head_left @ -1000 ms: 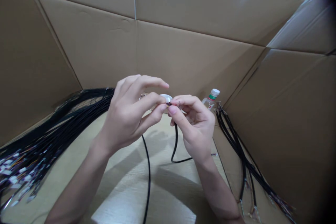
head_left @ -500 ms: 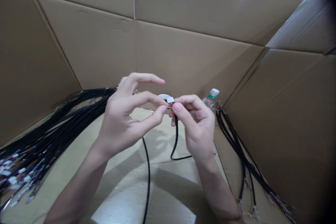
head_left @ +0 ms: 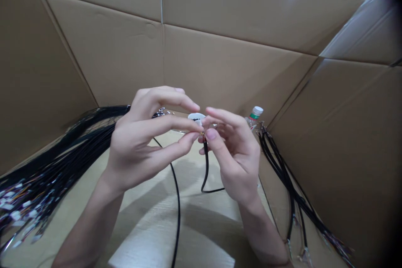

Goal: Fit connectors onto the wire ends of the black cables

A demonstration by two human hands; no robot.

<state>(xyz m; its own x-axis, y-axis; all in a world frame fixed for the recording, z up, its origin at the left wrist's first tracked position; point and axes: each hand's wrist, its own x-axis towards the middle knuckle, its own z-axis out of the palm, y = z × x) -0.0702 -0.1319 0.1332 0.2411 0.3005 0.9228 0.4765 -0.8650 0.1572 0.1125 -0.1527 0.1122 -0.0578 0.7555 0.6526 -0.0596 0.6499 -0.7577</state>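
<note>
Both hands meet above the table at the end of a black cable (head_left: pixel 205 167). My left hand (head_left: pixel 147 138) pinches small thin wires at that end between thumb and index finger, its other fingers held away. My right hand (head_left: pixel 235 150) is closed around the cable end, thumb pressed near the same wires, index finger raised. A bit of yellow shows between the fingertips. From there the cable hangs down and bends to the right behind my right wrist. Most of the wire ends are hidden by the fingers. A white round piece (head_left: pixel 196 116) with dark marks shows just behind the fingertips.
A thick bundle of black cables (head_left: pixel 78 146) with white connectors lies at the left. More black cables (head_left: pixel 282 176) lie at the right, near a capped bottle (head_left: pixel 254 117). Another black cable (head_left: pixel 178 209) crosses the table (head_left: pixel 150 226). Cardboard walls (head_left: pixel 238 67) surround it.
My left hand has shifted slightly left, and my right index finger has lifted. The cable end has moved a little left and down. The white connector seen before is now mostly covered by fingers.
</note>
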